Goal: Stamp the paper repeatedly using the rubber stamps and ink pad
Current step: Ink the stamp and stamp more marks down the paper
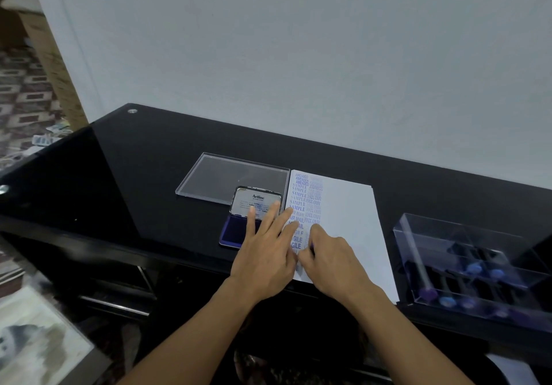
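Surface [125,175]: black and glossy, set against a pale wall [298,56].
Paper [349,220]: a white stack lying flat at the middle of the surface, just right of the ink pad. Two columns of blue imprints run down its left edge; AMENDED, SAMPLE, AIR MAIL and FAX OUT can be read.
Ink pad [234,232]: open, touching or nearly touching the paper's left edge. Its blue pad faces up and its hinged cover stands tilted behind, with an "Artline" label inside.
Left hand [264,253]: lies flat with straight, spread fingers [269,216] that reach over the ink pad's near right part and onto the paper's left margin. It holds nothing.
Right hand [333,260]: just beside the left hand, over the lower left of the paper. Its fingers [317,233] are curled tight and point down at the sheet.
Stamp [311,246]: only a dark sliver shows under the right hand's fingers, which grip it against the paper below the second column.
Lid [230,175]: clear plastic, flat on the surface behind the ink pad.
Box [418,235]: clear, at the right, well apart from the hands. It holds rows of stamps with blue and purple knobs, which are blurred.
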Action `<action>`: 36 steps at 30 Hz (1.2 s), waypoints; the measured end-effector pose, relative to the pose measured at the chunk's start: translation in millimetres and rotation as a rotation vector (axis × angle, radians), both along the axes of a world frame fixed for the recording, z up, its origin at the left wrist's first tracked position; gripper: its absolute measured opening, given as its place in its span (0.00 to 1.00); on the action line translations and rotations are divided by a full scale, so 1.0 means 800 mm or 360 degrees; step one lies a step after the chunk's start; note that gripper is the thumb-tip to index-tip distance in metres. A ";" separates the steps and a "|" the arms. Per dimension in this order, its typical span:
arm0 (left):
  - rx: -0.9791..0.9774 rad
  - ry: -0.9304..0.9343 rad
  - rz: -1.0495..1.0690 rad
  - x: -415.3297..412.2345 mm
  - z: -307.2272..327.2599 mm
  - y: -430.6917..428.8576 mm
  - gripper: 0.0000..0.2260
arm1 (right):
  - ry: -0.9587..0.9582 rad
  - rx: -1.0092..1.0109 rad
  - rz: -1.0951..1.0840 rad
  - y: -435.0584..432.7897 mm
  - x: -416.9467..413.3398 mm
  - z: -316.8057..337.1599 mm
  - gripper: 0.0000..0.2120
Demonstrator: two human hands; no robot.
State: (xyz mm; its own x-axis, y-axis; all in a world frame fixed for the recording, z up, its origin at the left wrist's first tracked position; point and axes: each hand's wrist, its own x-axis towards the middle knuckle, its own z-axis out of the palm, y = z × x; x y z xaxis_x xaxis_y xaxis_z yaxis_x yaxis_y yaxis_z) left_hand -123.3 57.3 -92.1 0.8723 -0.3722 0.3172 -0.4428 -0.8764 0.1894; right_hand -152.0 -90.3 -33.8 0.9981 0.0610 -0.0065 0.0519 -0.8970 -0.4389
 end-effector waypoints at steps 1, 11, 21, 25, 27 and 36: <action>0.0004 -0.0002 0.0001 0.000 0.000 0.000 0.29 | -0.0003 -0.0003 0.0001 0.000 -0.001 0.000 0.11; 0.0014 0.0017 -0.0002 0.000 0.001 -0.001 0.29 | 0.0007 -0.0026 -0.0046 0.002 0.001 0.001 0.13; -0.0007 0.0007 0.0000 -0.001 0.002 -0.001 0.29 | -0.0009 -0.0032 -0.0062 0.002 0.003 0.000 0.13; 0.0007 0.0001 -0.0002 -0.001 0.001 -0.001 0.28 | -0.0022 -0.0026 -0.0066 0.003 0.001 -0.001 0.12; 0.0015 -0.0005 0.0005 -0.001 0.000 -0.002 0.28 | -0.0029 -0.0032 -0.0068 0.003 0.001 -0.002 0.11; 0.0060 0.0034 0.0011 0.001 0.002 -0.001 0.30 | -0.0014 -0.0047 -0.0084 0.002 0.003 -0.005 0.09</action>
State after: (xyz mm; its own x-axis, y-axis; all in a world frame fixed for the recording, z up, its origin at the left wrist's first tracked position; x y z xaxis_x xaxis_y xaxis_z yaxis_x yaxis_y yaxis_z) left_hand -122.7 56.1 -90.8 0.8812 -0.3774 0.2847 -0.4330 -0.8861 0.1656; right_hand -149.4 -88.7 -37.9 1.0000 0.0084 0.0011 0.0081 -0.9111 -0.4121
